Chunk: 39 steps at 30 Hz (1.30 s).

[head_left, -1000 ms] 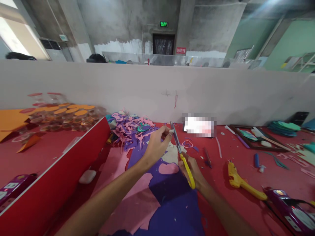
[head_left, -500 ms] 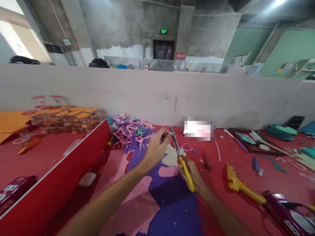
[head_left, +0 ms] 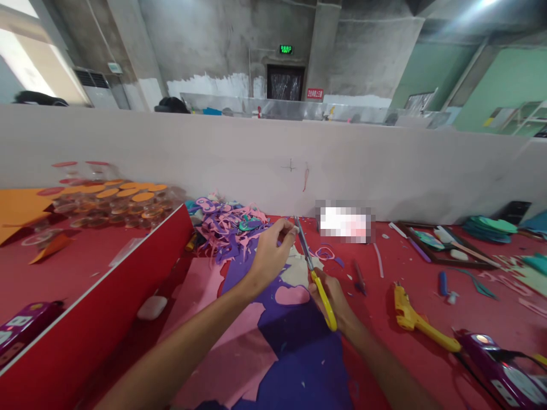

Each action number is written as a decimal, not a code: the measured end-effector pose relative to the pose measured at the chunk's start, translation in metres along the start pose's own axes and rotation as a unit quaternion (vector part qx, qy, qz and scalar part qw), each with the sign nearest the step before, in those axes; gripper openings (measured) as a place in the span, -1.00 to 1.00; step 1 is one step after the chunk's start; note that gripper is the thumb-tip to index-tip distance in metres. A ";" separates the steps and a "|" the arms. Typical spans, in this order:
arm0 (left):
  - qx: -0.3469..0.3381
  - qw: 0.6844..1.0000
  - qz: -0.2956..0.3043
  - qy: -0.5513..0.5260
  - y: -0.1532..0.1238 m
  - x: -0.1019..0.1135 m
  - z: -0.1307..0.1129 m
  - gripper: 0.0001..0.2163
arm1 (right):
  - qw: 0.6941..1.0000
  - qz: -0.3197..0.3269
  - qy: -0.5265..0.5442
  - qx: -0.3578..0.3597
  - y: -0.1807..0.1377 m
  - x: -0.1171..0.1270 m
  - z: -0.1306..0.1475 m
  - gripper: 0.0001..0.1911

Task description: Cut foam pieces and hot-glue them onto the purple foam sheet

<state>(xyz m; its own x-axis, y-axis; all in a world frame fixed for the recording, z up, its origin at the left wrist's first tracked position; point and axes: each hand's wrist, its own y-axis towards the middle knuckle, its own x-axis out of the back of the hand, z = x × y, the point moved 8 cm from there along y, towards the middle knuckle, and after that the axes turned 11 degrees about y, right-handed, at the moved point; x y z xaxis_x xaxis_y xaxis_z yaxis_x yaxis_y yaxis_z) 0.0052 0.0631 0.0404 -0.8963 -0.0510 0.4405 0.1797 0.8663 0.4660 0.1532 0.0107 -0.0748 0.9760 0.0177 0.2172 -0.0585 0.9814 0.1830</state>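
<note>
My right hand (head_left: 327, 293) grips a pair of scissors (head_left: 318, 282) with yellow handles, its blades pointing up and away from me. Close beside the blade tips, my left hand (head_left: 273, 247) pinches a small whitish piece (head_left: 294, 229), mostly hidden by the fingers. Whether the blades touch that piece I cannot tell. Below both hands lie a purple sheet (head_left: 299, 347), a pink sheet (head_left: 226, 353), a cream-coloured scrap (head_left: 296, 270) and a rounded pink cutout (head_left: 292, 295).
A heap of cut scraps (head_left: 231, 225) sits behind my left hand. A red divider (head_left: 106, 296) stands left, with jars (head_left: 119, 208) beyond it. On the right lie a yellow glue gun (head_left: 419, 324), a purple device (head_left: 498, 364) and a dark tray (head_left: 448, 262).
The whole view has shifted slightly. Both hands and the scissors keep nearly the same pose, with the small whitish piece still pinched near the blade tips.
</note>
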 end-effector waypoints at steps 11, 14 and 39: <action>-0.008 1.000 -0.017 0.003 0.003 0.005 0.001 -0.87 | 1.000 0.013 -0.012 0.017 -0.001 0.000 0.001 -0.51; -0.009 1.000 -0.016 0.004 0.003 0.005 0.001 -0.86 | 0.999 0.006 -0.027 0.029 -0.001 0.001 0.000 -0.53; -0.001 1.000 -0.019 0.008 0.002 0.005 0.004 -0.83 | 0.999 0.001 -0.046 0.026 0.000 0.003 -0.005 -0.53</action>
<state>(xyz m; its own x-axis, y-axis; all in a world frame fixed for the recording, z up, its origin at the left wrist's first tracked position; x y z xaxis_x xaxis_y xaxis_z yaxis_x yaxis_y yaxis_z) -0.0001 0.0670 0.0405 -0.8958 -0.0917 0.4348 0.1469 0.8623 0.4846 0.1574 0.0116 -0.0791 0.9526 -0.0005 0.3042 -0.0732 0.9702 0.2308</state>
